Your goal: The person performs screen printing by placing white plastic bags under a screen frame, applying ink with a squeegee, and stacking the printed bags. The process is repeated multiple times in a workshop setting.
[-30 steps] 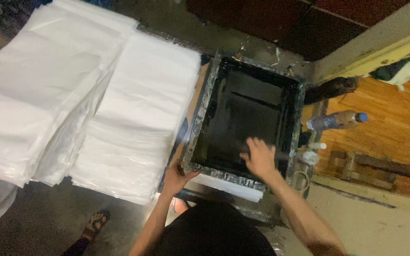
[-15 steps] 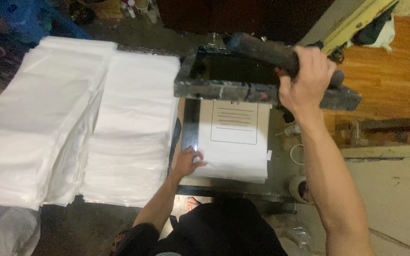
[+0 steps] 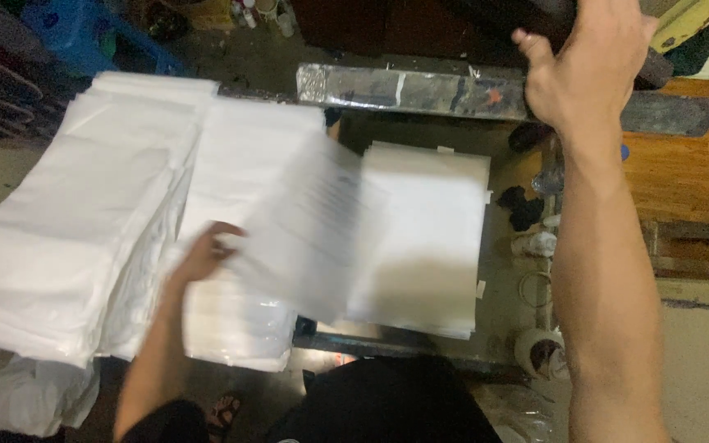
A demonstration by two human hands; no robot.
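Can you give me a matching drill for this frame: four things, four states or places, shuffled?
Things:
1. left hand
2. right hand
3. frame
4. tape roll

States or places:
A. raised off the stack, foil-taped edge
B. low right, beside the white stack
C. pulling a printed sheet leftwards
D. up top, gripping a dark bar

Pairs: 1-C, 2-D, 3-A, 4-B
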